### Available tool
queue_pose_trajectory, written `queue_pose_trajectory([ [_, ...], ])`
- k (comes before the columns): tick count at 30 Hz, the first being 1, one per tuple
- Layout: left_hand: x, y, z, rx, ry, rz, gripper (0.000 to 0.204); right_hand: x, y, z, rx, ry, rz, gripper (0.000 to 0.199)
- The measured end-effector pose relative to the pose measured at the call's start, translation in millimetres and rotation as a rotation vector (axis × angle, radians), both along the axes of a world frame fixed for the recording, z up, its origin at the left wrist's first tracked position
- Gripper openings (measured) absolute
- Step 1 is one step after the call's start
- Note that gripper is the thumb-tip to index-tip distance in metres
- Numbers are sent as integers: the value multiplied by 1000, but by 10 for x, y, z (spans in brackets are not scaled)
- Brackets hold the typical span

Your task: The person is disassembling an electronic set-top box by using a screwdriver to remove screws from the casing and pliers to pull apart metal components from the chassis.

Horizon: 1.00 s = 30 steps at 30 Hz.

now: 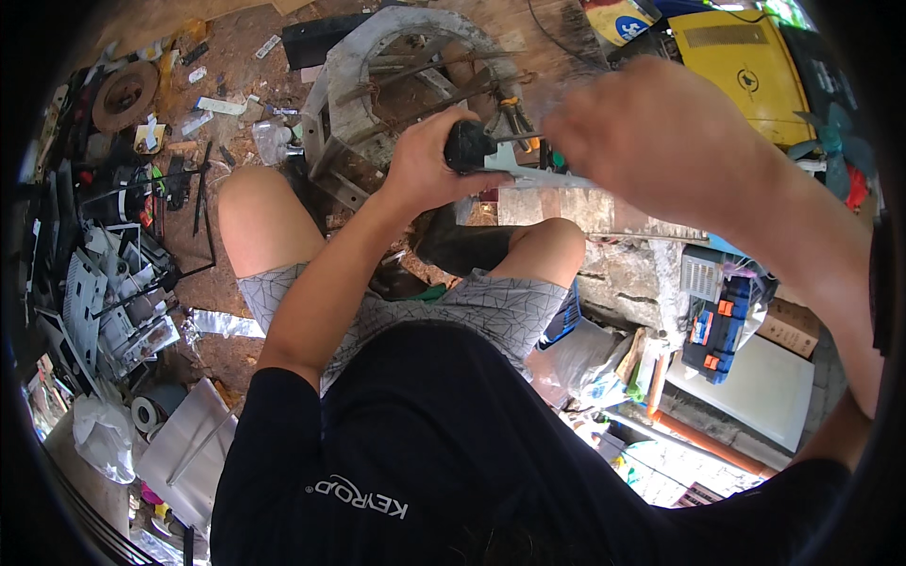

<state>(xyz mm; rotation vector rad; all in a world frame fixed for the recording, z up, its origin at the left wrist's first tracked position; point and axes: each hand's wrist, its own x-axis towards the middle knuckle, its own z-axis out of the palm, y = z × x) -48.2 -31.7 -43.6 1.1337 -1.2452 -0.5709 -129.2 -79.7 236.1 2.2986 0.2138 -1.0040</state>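
My left hand (429,160) is closed around a black, rounded part (467,146) joined to a pale, flat piece (533,174) that stretches toward the right. My right hand (613,132) is curled and smeared by motion at the other side. Between the two, a thin metal shaft (524,138) runs from the right fingers to the black part; its other end is hidden in the hand. Just beyond lies a tool with yellow-and-black handles (515,115), against a worn octagonal frame (363,71) with an open round middle.
Metal scraps and appliance parts (118,302) are heaped at the left. A rusty ring (125,94) lies on the littered brown floor. On the right are a yellow machine casing (741,71), a blue toolbox with orange latches (722,330) and a white panel (755,391).
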Motion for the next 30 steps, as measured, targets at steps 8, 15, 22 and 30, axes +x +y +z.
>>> queue_pose_trajectory([
  [8,0,7,-21,22,65,-56,60,-42,-127,77,361,-236,-675,26],
  [15,-9,11,-24,-1,46,-60,61,231,-81,22,162,-10,-829,20],
  [22,18,-27,-36,-1,29,-65,63,50,49,41,142,-128,-153,32],
  [30,8,16,-33,19,23,-59,64,259,-159,120,333,-56,-1259,23],
])
